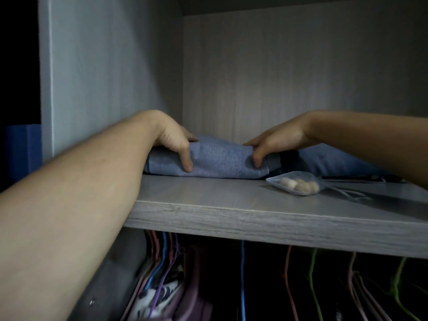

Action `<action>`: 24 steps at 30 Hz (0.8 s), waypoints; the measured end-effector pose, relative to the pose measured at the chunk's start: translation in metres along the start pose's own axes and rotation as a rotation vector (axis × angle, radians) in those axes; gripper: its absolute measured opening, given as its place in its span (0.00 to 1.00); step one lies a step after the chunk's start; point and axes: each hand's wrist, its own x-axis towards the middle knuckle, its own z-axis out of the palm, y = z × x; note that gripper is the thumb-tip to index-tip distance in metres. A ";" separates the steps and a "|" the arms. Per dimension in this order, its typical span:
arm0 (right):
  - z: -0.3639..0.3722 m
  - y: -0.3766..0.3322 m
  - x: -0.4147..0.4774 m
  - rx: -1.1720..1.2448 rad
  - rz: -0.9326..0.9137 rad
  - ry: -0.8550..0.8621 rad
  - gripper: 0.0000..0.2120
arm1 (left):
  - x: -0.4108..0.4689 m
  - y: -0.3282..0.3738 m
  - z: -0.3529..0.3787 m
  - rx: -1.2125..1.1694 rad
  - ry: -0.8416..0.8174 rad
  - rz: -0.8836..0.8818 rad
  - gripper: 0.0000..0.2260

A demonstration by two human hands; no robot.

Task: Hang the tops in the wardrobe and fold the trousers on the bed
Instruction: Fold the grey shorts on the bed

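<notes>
1. Head view, task thing: one folded blue garment point(222, 161) lies on the wardrobe shelf point(208, 205), far-left part, close to the side wall point(104, 77). Probably a pair of folded trousers; can't confirm from the fabric.
2. Left hand point(172, 140): grips the garment's left end, fingers over the top, thumb down the near face.
3. Right hand point(278, 141): grips the right end the same way, thumb on the near face.
4. Progress, as a judgement: folding of this piece looks done and it is being set on or taken off the shelf; can't tell which. Bed not in view, so what is left there is unknown.
5. Tops: below the shelf, coloured hangers point(242, 274) are on the rail, one patterned garment point(157, 295) visible near left. Much is too dark to tell, so hanging seems partly done at most.
6. Counts: two hands, one held garment, one shelf.
7. Second blue cloth point(331, 158): one, right of the held garment, partly behind the right arm.
8. Mesh pouch point(296, 183): one, nearer right, about four pale balls inside.
9. Hangers: bunched cluster at left, roughly five more spread to the right; exact total unclear.
</notes>
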 end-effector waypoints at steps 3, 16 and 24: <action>0.005 -0.003 0.004 -0.161 -0.011 0.077 0.34 | 0.007 0.002 -0.001 0.163 0.101 0.044 0.33; -0.006 0.008 -0.069 -0.328 0.005 0.612 0.34 | -0.030 0.021 -0.002 0.153 0.811 0.077 0.24; 0.021 0.044 -0.141 -0.527 0.099 0.920 0.34 | -0.100 0.064 0.048 0.330 1.173 0.206 0.28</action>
